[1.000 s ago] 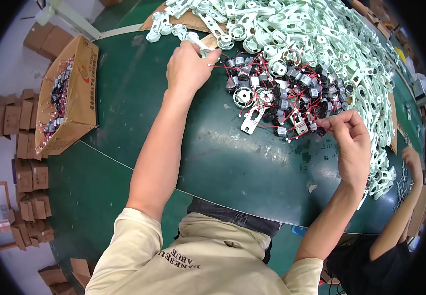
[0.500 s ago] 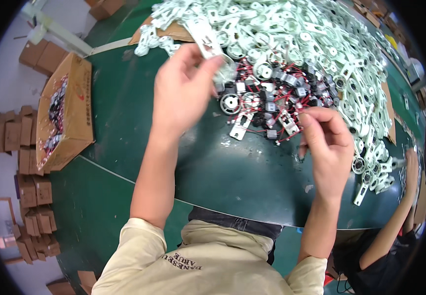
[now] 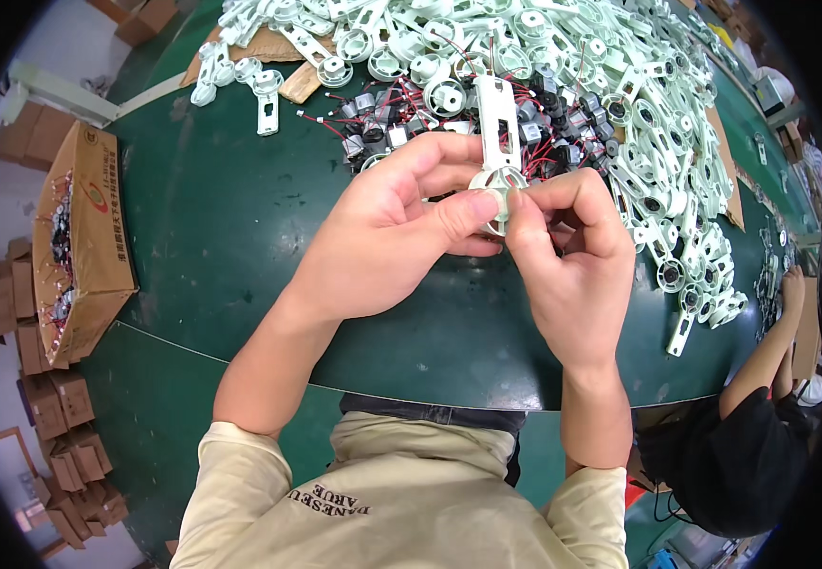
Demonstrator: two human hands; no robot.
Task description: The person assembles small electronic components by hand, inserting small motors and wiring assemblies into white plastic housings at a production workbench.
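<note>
Pinched with left hand (image 3: pixel 373 228), thumb in front and fingers behind, a pale green ring-ended part (image 3: pixel 496 159) by its ring, slotted stem pointing away from the body. Held right hand (image 3: pixel 577 256) right there, thumb and forefinger pressed together at the ring's right side; could not make out anything between those tips. Located the part over the dark green tabletop (image 3: pixel 430 332), seen against a pile of small motors with red wires (image 3: pixel 571 150), with a heap of similar pale green parts (image 3: pixel 610 57) beyond. Rated twisting or slipping the likeliest trouble, from gripping only the ring and leaving the long stem unsupported. Suspected some chance of flexing or cracking the thin-looking rim through uneven pressing from both sides. Noted loose red leads behind the stem, liable to snagging in its slot if lowered carelessly. Counted the covering thumb as another hazard, for hiding any damage at the ring.
</note>
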